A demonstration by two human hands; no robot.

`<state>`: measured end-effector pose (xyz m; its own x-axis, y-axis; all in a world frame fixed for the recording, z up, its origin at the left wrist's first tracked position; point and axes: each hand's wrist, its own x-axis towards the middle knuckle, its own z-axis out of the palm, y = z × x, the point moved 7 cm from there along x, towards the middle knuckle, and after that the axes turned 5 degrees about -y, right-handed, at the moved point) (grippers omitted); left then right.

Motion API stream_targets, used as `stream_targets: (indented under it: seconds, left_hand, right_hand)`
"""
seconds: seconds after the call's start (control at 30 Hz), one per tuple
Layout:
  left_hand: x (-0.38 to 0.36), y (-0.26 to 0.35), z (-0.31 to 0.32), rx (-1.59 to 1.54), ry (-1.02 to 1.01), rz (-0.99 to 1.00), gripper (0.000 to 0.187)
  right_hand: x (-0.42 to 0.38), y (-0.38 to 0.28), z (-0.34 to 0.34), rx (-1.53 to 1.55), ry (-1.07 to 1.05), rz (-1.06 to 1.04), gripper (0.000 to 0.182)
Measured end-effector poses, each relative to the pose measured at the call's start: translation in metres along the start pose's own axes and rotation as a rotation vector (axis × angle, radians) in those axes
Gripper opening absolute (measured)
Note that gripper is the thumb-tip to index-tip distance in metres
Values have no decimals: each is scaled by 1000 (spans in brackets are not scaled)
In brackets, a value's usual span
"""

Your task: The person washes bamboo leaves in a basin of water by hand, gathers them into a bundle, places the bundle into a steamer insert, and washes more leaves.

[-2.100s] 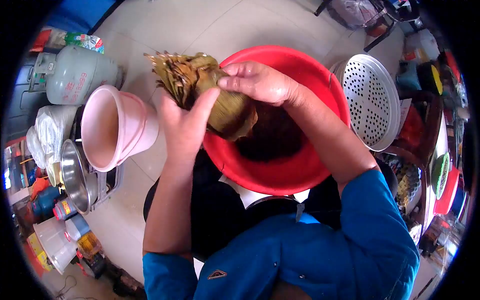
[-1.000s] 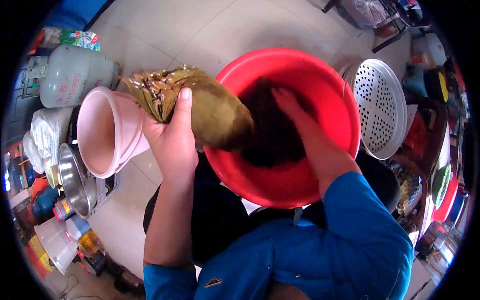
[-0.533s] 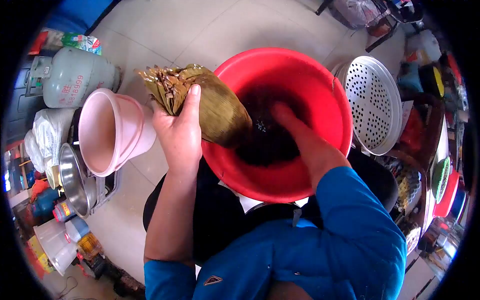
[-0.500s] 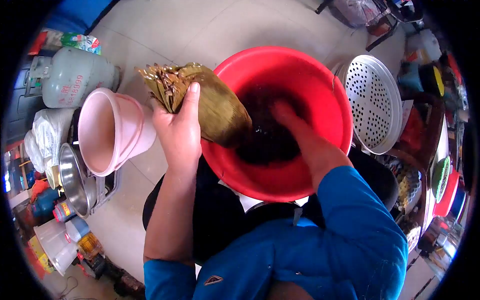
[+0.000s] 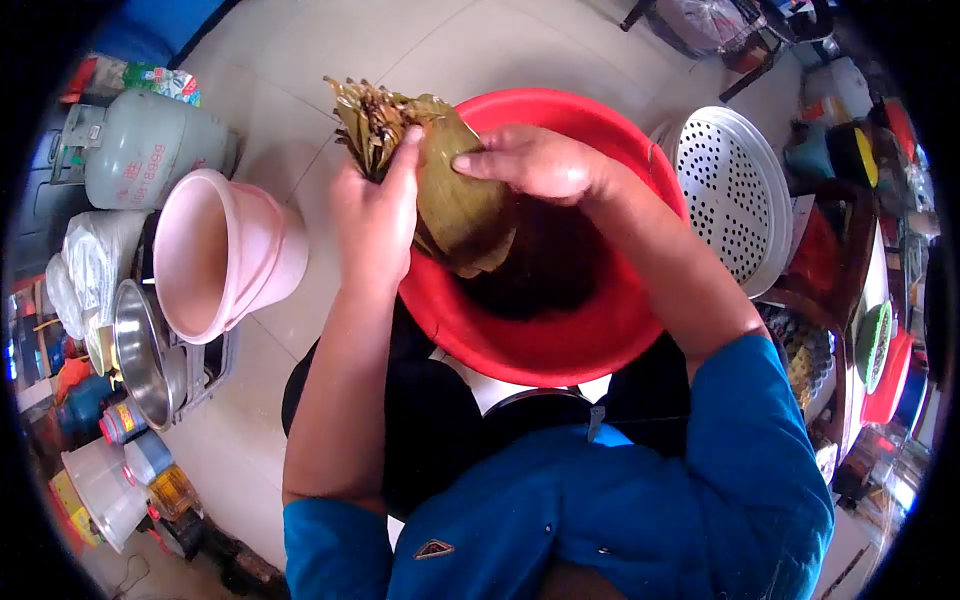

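A thick bundle of wet, olive-green leaves [image 5: 455, 205] hangs over the left rim of a large red basin [image 5: 540, 365]. My left hand [image 5: 380, 215] is wrapped round the bundle near its stem ends, thumb on top. On the right side of the leaves, my right hand [image 5: 530, 165] grips their edge, with the thumb on the front face and the other fingers partly hidden behind. Dark contents [image 5: 550, 265] fill the bottom of the basin; what they are I cannot make out.
To the left stand a pink bucket [image 5: 190, 260], a steel bowl [image 5: 140, 355] and a grey-green gas cylinder [image 5: 150, 150]. A white perforated steamer tray [image 5: 730, 195] leans right of the basin. Several bottles and tubs crowd the lower left.
My right hand has come up out of the basin and taken hold of the right edge of the leaves. The bundle and my left hand have shifted slightly right.
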<state>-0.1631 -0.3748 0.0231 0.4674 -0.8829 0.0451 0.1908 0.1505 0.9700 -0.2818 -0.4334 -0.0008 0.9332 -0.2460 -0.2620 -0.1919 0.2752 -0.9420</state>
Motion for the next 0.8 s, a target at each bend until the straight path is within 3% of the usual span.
stream_targets:
  seconds: [0.03, 0.07, 0.1, 0.17, 0.23, 0.3, 0.37, 0.4, 0.43, 0.47, 0.53, 0.6, 0.63, 0.7, 0.73, 0.8]
  left_hand:
    - [-3, -2, 1, -110, -45, -64, 29]
    - [-4, 1, 4, -128, -149, 42, 35]
    - [-12, 23, 11, 314, -144, 195, 30]
    - [-11, 12, 4, 392, -90, 210, 24]
    - [-11, 7, 1, 276, -53, 203, 21]
    - [-8, 6, -2, 160, -19, 205, 17]
    - [-6, 8, -16, 160, 123, 194, 17]
    - [-1, 7, -24, 87, 146, 233, 18]
    - [-2, 11, -25, 35, 137, 195, 18]
    - [-3, 20, -25, 53, 162, 227, 18]
    - [-5, 31, -28, 75, 184, 250, 18]
    - [-5, 32, -33, 34, 164, 169, 18]
    - [-6, 32, -35, 33, 170, 165, 18]
    - [-8, 31, -34, 152, 150, 131, 18]
    - [-8, 30, -32, 178, 145, 116, 18]
    - [-7, 26, -31, 188, 109, 114, 19]
  right_hand:
    - [6, 6, -1, 2, 2, -2, 40]
    - [14, 12, -4, 50, -9, -73, 39]
    - [17, 10, -4, 98, -19, -143, 39]
    - [19, 15, -4, -103, 17, -167, 32]
    - [19, 27, 1, 67, 102, -200, 31]
    - [27, 68, -6, 36, 183, -107, 29]
    - [31, 127, -12, -99, 135, -22, 26]
    - [33, 169, -19, -280, 191, 20, 21]
    - [23, 199, -21, -361, 90, 285, 19]
    - [20, 242, -25, -176, -28, 134, 18]
    - [1, 272, -48, -576, -103, 516, 22]
    - [-6, 266, -91, -582, 199, 649, 27]
    - [-4, 271, -102, -583, 193, 653, 27]
    - [-11, 236, -146, -866, 932, 255, 33]
    - [-1, 247, -151, -863, 929, 255, 33]
    - [16, 252, -149, -1033, 1014, 44, 39]
